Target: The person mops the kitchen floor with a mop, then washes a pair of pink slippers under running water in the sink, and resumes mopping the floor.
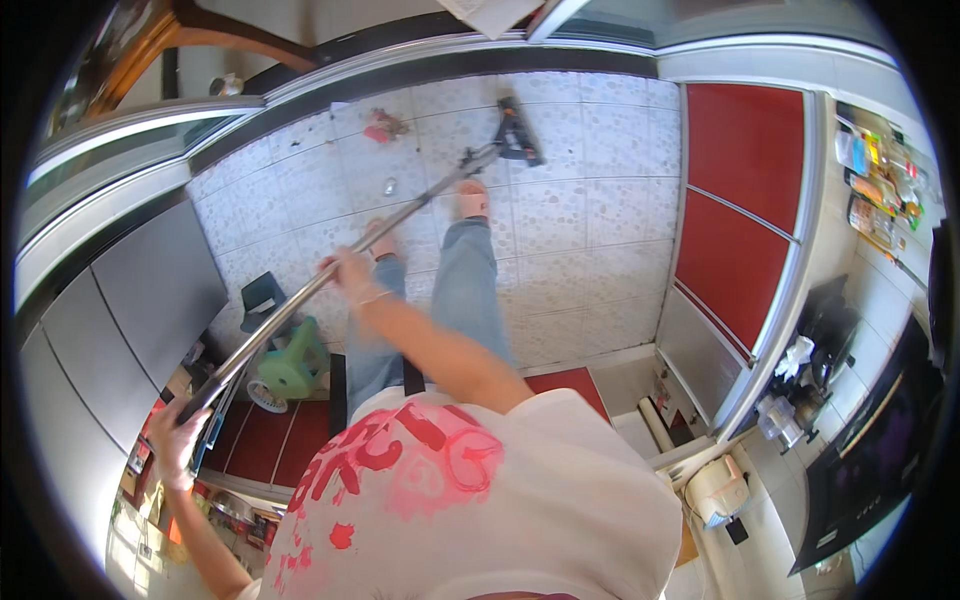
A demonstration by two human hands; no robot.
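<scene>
My left hand (176, 439) grips the dark upper end of a long-handled floor broom (300, 294), at the lower left. Farther down its metal pole, my right hand (351, 274) is closed around the shaft. The broom's black triangular head (517, 136) rests on the tiled floor (592, 225) beyond my feet; blur hides its fine detail. To the left of the head lies a crumpled pinkish-red scrap (385, 126). Nearer to the pole is a small shiny piece of litter (389, 186). Dark specks (295, 144) lie farther left.
A green plastic stool (292, 364) and a dark dustpan-like object (262, 300) stand left of my legs. Grey cabinets (157, 277) flank the left side, red cabinet doors (739, 217) the right. A sliding-door track (450, 56) crosses the far edge.
</scene>
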